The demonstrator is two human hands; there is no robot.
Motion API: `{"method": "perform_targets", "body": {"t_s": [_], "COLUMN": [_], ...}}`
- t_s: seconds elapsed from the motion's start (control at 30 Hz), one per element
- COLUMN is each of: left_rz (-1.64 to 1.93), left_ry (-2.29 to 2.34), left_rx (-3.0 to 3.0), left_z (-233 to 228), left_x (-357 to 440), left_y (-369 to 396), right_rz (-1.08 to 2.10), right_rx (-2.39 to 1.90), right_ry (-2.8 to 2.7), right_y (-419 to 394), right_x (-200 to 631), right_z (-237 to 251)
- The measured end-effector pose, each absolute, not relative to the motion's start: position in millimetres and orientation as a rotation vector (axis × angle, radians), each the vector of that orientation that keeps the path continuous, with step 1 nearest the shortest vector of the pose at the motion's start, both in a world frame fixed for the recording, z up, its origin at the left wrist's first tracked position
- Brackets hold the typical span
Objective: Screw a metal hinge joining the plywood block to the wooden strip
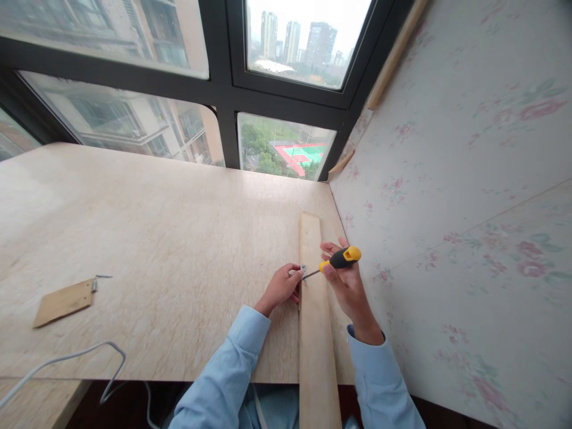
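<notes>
A long pale wooden plank (315, 333) lies on the marble-patterned table (156, 250), running away from me near the right wall. My right hand (346, 283) grips a screwdriver (339, 258) with a yellow and black handle, its tip pointing at a small metal bracket (303, 269) on the plank's left edge. My left hand (281, 287) pinches that bracket and rests against the plank's side. Both sleeves are light blue.
A small brown board (64, 302) with a metal hinge piece (97, 280) lies at the table's left. A white cable (67, 357) loops over the front edge. Floral wallpaper (469, 208) closes the right side; dark-framed windows (223, 95) stand behind the table.
</notes>
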State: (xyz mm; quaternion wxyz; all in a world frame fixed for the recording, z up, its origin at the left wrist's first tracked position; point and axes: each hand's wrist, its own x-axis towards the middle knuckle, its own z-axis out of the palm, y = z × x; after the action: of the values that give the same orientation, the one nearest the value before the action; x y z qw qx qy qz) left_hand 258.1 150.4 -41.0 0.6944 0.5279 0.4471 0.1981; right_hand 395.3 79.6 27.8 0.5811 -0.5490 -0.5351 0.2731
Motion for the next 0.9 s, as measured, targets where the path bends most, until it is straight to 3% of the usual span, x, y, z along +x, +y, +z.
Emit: {"method": "perform_targets", "body": {"t_s": [0.1,0.23,0.53,0.77,0.9], "left_rz": [0.448,0.452,0.455,0.467,0.468], "left_ry": [1.002,1.003,1.005,0.999,0.993], "left_rx": [1.191,1.198,1.202,1.196,1.192], "left_z": [-42.6,-42.9,-37.8,-43.6,-47.7], "left_x": [258.3,258.4,257.7,258.6,259.2], "left_y": [150.2,150.2,149.0,149.6,150.0], "right_rz": [0.861,0.861,0.164,0.807,0.741], "right_rx": [-1.165,-1.229,-1.635,-1.269,-1.267], "right_ry": [-1.217,-1.184,-1.202,-1.254,-1.199], "right_y": [70.8,69.2,89.9,82.2,78.3], "right_x": [394.8,398.5,401.5,399.0,403.1], "right_z": [34.2,34.8,24.7,28.1,39.1]}}
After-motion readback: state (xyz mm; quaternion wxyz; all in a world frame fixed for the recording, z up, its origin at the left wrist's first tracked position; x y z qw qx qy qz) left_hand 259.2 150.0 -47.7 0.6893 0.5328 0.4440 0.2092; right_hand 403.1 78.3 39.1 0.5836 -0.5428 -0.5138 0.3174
